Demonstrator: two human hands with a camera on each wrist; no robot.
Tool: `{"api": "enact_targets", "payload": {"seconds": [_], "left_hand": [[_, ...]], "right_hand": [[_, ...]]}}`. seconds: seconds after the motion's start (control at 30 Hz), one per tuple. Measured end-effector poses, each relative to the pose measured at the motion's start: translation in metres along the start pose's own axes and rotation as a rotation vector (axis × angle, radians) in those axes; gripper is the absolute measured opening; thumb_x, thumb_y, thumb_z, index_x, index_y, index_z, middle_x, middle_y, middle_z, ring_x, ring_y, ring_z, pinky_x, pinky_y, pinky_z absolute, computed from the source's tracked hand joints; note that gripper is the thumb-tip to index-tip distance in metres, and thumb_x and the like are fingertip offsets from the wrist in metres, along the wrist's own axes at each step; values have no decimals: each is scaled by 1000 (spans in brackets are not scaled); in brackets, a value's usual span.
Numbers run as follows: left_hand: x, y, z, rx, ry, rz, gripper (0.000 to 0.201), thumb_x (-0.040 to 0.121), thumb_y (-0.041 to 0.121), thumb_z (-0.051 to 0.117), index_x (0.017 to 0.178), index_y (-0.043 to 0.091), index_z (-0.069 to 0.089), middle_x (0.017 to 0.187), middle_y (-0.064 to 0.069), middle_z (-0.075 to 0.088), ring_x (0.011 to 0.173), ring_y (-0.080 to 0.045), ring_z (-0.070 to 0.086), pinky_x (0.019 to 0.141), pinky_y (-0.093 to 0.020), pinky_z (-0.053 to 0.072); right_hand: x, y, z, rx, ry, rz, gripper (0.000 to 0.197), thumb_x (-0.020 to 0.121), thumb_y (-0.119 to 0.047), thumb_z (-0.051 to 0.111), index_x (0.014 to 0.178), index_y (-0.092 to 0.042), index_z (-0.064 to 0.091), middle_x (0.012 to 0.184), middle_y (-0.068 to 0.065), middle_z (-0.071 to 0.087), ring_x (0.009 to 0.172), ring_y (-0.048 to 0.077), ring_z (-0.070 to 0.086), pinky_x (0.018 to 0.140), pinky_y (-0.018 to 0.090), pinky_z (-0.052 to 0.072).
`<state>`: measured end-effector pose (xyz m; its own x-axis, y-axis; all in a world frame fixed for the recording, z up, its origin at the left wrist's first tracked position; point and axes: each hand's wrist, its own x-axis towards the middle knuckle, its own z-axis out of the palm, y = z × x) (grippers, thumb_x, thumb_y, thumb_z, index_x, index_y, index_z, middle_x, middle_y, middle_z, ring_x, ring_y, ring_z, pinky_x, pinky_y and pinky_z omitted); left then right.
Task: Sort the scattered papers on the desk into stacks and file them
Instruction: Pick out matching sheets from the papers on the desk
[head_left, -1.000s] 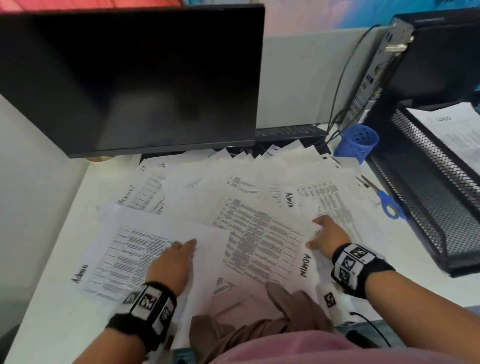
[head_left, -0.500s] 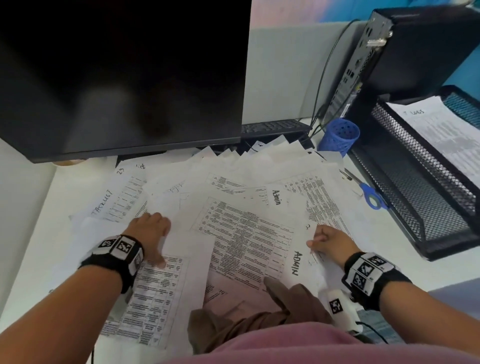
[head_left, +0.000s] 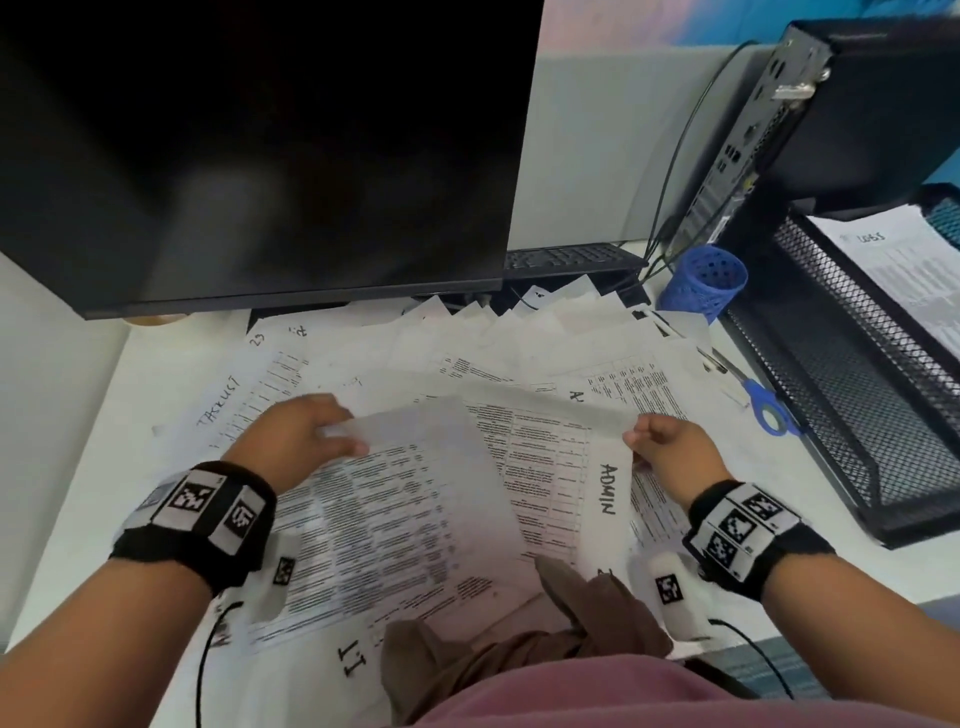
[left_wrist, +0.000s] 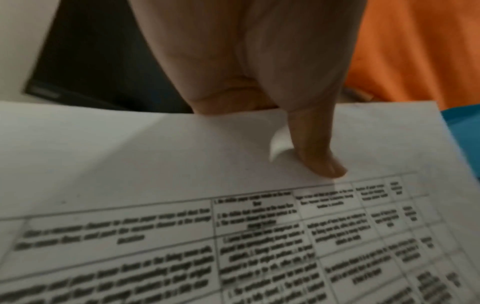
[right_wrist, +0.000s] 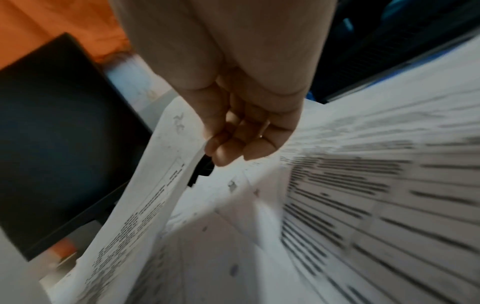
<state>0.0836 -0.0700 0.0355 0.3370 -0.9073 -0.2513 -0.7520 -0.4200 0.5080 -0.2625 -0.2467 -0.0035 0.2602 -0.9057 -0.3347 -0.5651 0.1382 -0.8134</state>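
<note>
Papers (head_left: 519, 364) cover most of the bench (head_left: 67, 426), unsorted; only the far-right mesh tray (head_left: 852, 395) holds filed sheets. Left hand (head_left: 298, 439) pinches a printed sheet (head_left: 405, 519), right hand (head_left: 670, 449) pinches the ADMIN sheet (head_left: 605, 488), so sorting looks barely begun.

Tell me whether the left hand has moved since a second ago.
Yes. The left hand has shifted away from the person and toward the monitor, and now pinches the far edge of a printed sheet.

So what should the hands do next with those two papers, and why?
Probably lay the left hand's sheet onto the ADMIN sheet that the right hand pinches. Both hands hold a sheet lifted above the pile, and the wire tray waits on the right; whether the labels match I cannot tell.
</note>
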Motion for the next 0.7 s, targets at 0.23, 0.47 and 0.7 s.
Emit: {"api": "enact_targets", "payload": {"seconds": [0.23, 0.47, 0.7], "left_hand": [[-12, 41, 8, 14, -112, 310, 9, 81, 44, 70, 89, 43, 67, 133, 27, 46, 128, -2, 36, 108, -30, 24], [-44, 42, 35, -62, -158, 110, 29, 94, 27, 59, 110, 44, 43, 94, 15, 60, 83, -15, 62, 66, -18, 42], [-54, 38, 52, -8, -186, 46, 26, 95, 33, 55, 116, 21, 63, 96, 15, 56, 88, -5, 51, 70, -13, 34]], "right_hand": [[-24, -59, 25, -109, -330, -268, 25, 89, -9, 59, 72, -27, 63, 65, -15, 62, 59, -8, 53, 63, 7, 41], [-2, -33, 36, -274, -137, -4, 29, 91, -17, 56, 120, -20, 57, 118, 1, 63, 104, 17, 60, 82, 24, 42], [-12, -12, 76, -579, -205, 106, 59, 78, -24, 73, 128, -11, 44, 121, 9, 60, 108, 27, 58, 87, 32, 47]]}}
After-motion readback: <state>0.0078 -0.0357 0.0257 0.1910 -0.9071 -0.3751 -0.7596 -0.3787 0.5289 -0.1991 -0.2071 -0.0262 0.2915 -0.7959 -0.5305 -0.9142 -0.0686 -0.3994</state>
